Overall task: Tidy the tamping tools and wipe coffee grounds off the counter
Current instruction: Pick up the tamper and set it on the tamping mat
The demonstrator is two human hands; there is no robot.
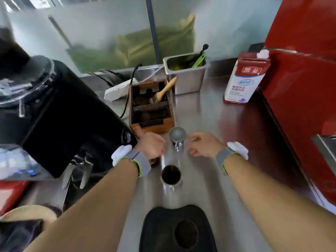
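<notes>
A metal tamper [177, 137] with a round grey knob stands upright on the steel counter [203, 180], just in front of a wooden knock box [135, 122]. My right hand [204, 145] hovers right of the tamper with fingers apart, holding nothing. My left hand [151, 146] is left of the tamper by the box's front corner, fingers curled downward over something brown and a thin white sliver; blur hides its grip. A steel dosing cup [171, 174] stands nearer to me, between my forearms. A black tamping mat [160, 226] lies at the front edge.
A black grinder [60, 113] fills the left side. A wooden-handled brush [166, 89] leans in the knock box. Behind stand a steel bin [187, 80] with utensils, a white power strip [119, 89] and a milk carton [242, 79]. A red machine [307, 88] bounds the right.
</notes>
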